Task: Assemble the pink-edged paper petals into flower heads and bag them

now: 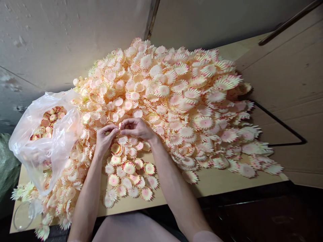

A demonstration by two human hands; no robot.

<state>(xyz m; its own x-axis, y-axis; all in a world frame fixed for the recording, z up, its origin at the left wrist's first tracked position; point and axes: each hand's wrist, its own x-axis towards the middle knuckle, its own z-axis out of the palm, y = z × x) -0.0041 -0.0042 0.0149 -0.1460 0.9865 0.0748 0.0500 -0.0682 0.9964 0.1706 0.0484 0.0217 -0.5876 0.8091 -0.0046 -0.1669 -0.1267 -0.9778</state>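
My left hand (106, 136) and my right hand (137, 129) meet over the near side of a large heap of artificial flower petal discs (161, 90). Between their pinched fingertips is a small pale flower piece (120, 125), partly covered by the fingers. The discs are cream to pale pink, with fringed edges tipped in red. Below my hands, between the forearms, a smaller group of loose petal discs (129, 168) lies face up on the wooden table (202, 191).
At the left, an opened clear plastic bag (27, 134) holds several small rolled flower pieces (51, 119). A clear round dish (24, 215) sits at the near left corner. Cardboard (285, 101) and a bent black rod (282, 124) stand at the right. Behind is a wall (75, 37).
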